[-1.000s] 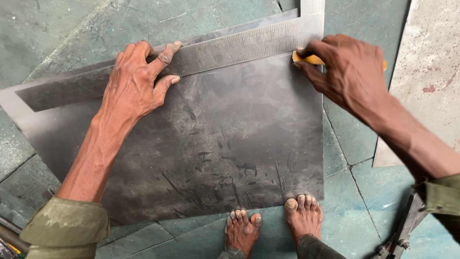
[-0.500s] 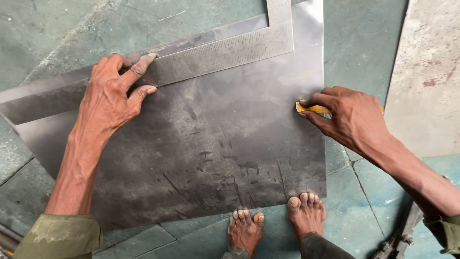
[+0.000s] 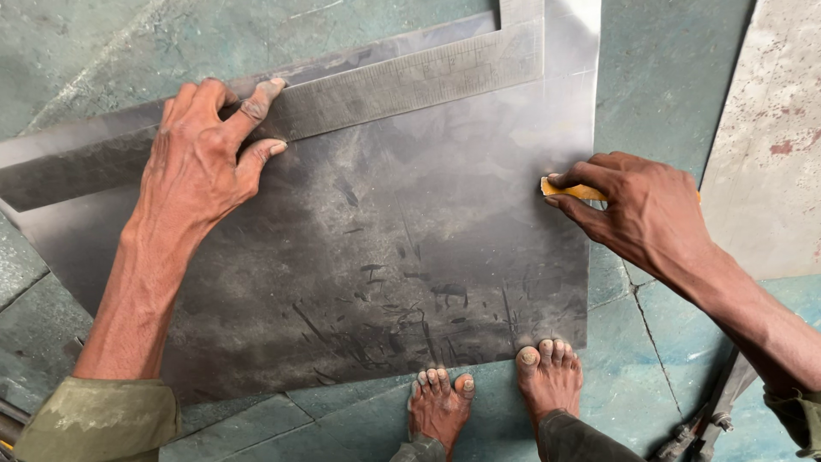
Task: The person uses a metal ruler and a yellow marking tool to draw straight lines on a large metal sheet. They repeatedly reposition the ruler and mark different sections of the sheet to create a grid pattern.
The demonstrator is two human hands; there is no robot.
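Head view: metal sheet (image 3: 385, 257) (dark, scuffed) lies between both hands (image 3: 201, 158).

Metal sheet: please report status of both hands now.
Left hand flat on steel square, pinning it to metal sheet. Right hand grips yellow marker at sheet's right edge. Bare feet on near edge.

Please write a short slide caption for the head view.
Left hand presses a steel square on a metal sheet; right hand holds a yellow marker.

yellow tool (image 3: 575, 190) mostly hidden in fist, square (image 3: 402, 81) cut off at top
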